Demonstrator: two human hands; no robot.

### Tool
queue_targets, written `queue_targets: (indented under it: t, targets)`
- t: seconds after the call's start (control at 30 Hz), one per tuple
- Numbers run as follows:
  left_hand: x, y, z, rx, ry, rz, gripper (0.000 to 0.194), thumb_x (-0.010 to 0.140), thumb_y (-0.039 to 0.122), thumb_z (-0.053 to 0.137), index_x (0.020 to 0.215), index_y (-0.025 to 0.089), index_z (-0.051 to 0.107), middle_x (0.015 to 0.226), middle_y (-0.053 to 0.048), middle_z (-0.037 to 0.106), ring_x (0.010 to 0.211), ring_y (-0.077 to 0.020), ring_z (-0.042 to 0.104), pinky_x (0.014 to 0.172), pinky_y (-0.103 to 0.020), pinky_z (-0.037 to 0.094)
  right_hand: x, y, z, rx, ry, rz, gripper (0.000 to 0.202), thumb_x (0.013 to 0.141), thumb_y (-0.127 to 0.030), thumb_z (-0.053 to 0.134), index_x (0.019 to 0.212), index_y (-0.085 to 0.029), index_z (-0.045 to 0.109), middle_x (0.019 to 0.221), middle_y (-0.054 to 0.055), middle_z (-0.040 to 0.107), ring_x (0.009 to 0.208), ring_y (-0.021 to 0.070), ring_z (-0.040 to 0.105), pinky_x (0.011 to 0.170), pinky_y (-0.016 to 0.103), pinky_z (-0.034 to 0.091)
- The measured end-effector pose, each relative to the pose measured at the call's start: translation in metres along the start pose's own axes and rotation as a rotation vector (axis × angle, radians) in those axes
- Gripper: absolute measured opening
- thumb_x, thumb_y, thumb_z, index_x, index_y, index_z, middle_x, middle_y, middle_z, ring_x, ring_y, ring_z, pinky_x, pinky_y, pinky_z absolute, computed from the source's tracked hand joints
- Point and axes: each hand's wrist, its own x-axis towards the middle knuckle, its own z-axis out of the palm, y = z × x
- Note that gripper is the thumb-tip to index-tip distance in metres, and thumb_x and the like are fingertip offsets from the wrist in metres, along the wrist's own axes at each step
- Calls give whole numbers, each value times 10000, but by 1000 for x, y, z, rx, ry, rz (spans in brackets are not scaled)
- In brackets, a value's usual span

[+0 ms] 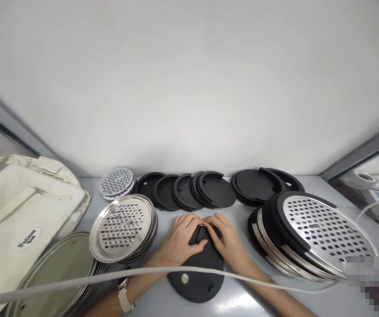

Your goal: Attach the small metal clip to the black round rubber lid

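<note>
A black round base [198, 281] lies on the grey table in front of me, with a pale green round sticker and a small dark knob or hole near its close edge. Over its far end, the fingertips of my left hand [183, 240] and my right hand [225, 242] meet in a pinch. A tiny shiny bit shows between them, too small to name. Just below the fingertips is a small black block [201, 234], beside my left thumb. Both hands are closed, and my fingers partly cover the far edge of the base.
Perforated metal discs [123, 226] are stacked at left, near olive plates [55, 273] and a cream bag [20, 220]. Black round bases [216, 189] line the wall. A tall stack of black-rimmed perforated discs [328, 229] stands at right. A white cable [163, 269] crosses the foreground.
</note>
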Motion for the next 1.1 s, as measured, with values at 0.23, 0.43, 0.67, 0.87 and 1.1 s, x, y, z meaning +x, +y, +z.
queue_targets:
  t: [0.23, 0.43, 0.67, 0.87, 1.1]
  targets:
    - [-1, -3, 4, 15, 48, -30, 225, 777, 189, 636, 960, 199, 505, 1054, -39, 572, 1038, -219, 520, 926, -375, 385, 1, -1, -1, -1, 7, -24, 218, 944, -232, 415, 837, -193, 601, 825, 54, 570, 835, 202, 536, 768, 349, 447]
    - [-2, -4, 5, 1, 49, -21, 320, 763, 185, 648, 1059, 210, 532, 1147, -52, 571, 1108, -233, 501, 963, -398, 378, 0, -2, -1, 8, 8, -19, 230, 950, -242, 400, 855, -194, 603, 835, 58, 568, 842, 206, 544, 780, 356, 449]
    - [-1, -6, 5, -34, 53, -1, 325, 763, 189, 652, 1074, 211, 560, 1178, -60, 587, 1110, -235, 508, 976, -414, 387, -1, 1, 0, 13, 21, -19, 235, 957, -263, 391, 842, -200, 586, 836, 60, 563, 841, 211, 548, 777, 362, 456]
    - [-1, -3, 2, -39, 56, 4, 299, 764, 179, 663, 1052, 211, 592, 1194, -49, 597, 1105, -224, 519, 975, -407, 394, -2, 0, 1, 12, 34, -17, 242, 956, -281, 397, 839, -199, 592, 826, 56, 562, 827, 210, 548, 767, 364, 458]
    - [-2, -2, 1, 4, 66, 30, 298, 785, 200, 651, 1079, 220, 606, 1246, -54, 577, 1124, -228, 513, 970, -403, 405, -1, 2, 1, 3, 37, -23, 256, 954, -292, 402, 806, -199, 588, 800, 52, 561, 800, 209, 547, 740, 357, 458]
